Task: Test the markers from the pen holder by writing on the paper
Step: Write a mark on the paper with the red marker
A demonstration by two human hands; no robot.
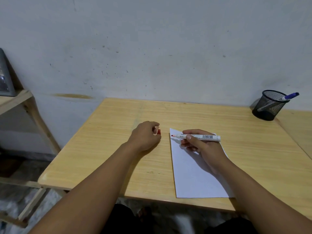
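Since red marker [197, 136] sits uncapped in my right hand [200, 146], fingers clamped on barrel, tip pointing 9 o'clock: tilt nib down onto paper [194, 174], press light. Left hand [146, 135] pinches red cap [159, 131] (keep it).

cap [158, 131]: mostly hidden in my left fingers [155, 128]
marker [199, 136] print: too small to read
paper [194, 174]: partly under my right hand [200, 146]
counter [118, 149]: right side cut off

A white sheet of paper [194, 174] lies on the light wooden table [118, 149], right of centre. A black mesh pen holder [268, 105] stands at the far right corner, with a blue-capped marker [289, 96] in it.
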